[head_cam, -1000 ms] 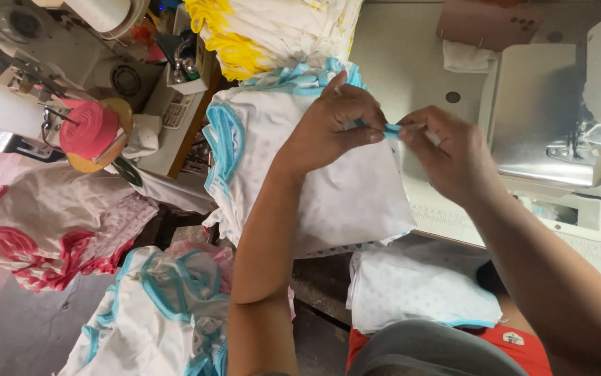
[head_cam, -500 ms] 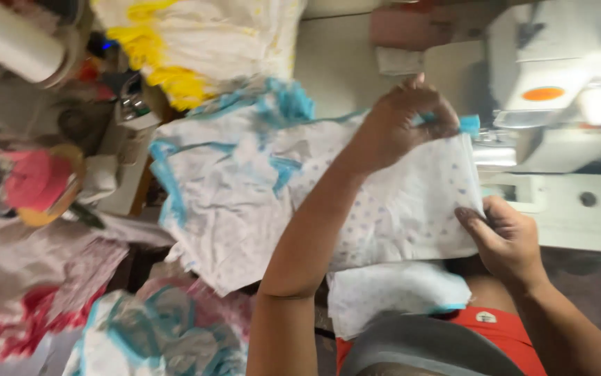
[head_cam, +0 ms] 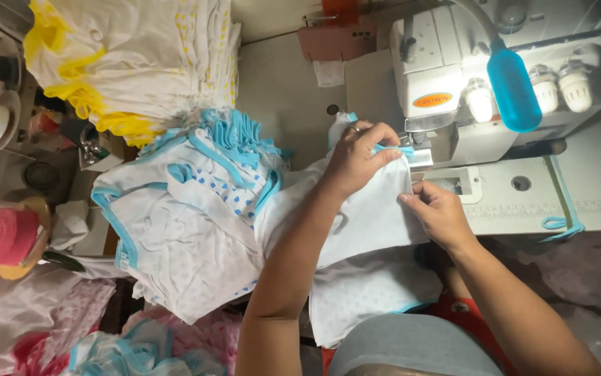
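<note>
Both your hands grip the white garment piece [head_cam: 373,209]: left hand [head_cam: 356,161] pinches its blue trim at the sewing machine [head_cam: 467,83], right hand [head_cam: 436,212] holds the edge. Looks like that seam's barely begun.

The left hand [head_cam: 357,161] is pinching a strip of blue trim [head_cam: 392,148] against the edge of a white cloth piece [head_cam: 373,216], right at the foot of the white sewing machine [head_cam: 453,90]. The right hand [head_cam: 436,212] is pressing the same cloth just beside it — fingertips on the fabric's edge. To the left, a stack of white garments with blue edging [head_cam: 189,223] is lying on the table [head_cam: 279,76], and a pile with yellow edging [head_cam: 126,63] is sitting above it. A loop of blue trim [head_cam: 558,221] is resting on the machine's bed — well apart from both hands.
</note>
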